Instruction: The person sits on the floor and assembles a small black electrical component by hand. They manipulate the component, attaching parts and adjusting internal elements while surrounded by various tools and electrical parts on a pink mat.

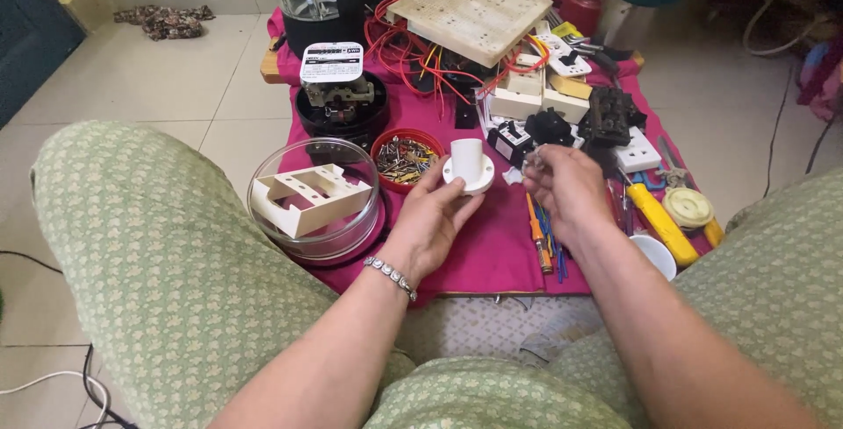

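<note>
Two hands work above the magenta cloth (492,245): left hand (432,218) grips a white lamp holder (468,165); right hand (566,187) pinches a small, indistinct part.

One label (331,62) shows, in the upper middle-left of the frame. It is a white rectangular plate with rounded corners and a dark strip across its upper part, printed with small dark marks too fine to make out. It sits on top of a round black meter (342,108), tilted slightly toward the camera, above the meter's grey metal workings. The meter stands on the magenta cloth (492,245), just behind the clear glass bowl (316,201). No packages, signs or screens are to be seen.
</note>
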